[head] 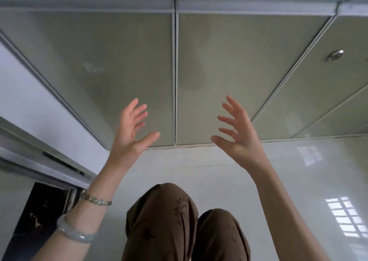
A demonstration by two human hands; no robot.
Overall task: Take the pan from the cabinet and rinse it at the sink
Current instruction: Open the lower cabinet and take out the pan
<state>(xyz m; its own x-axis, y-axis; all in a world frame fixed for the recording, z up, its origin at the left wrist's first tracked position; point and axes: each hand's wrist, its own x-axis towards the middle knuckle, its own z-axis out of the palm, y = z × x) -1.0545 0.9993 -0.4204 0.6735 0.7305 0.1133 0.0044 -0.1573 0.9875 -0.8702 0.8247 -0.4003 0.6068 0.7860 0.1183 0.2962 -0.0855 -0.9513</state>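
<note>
The person crouches before the cabinet [239, 65], knees [165, 205] just below the hands. The left hand [132, 129] and right hand [237, 133] hover apart, fingers spread, holding nothing, either side of the seam [174, 71] between two closed doors. No pan shows; likely it's behind them. Opening comes first: catch a door edge, as the only knob [336, 54] sits far right of the right hand.

Brown trousers [163, 223], 2 L-wrist bracelets [79, 236]
</note>
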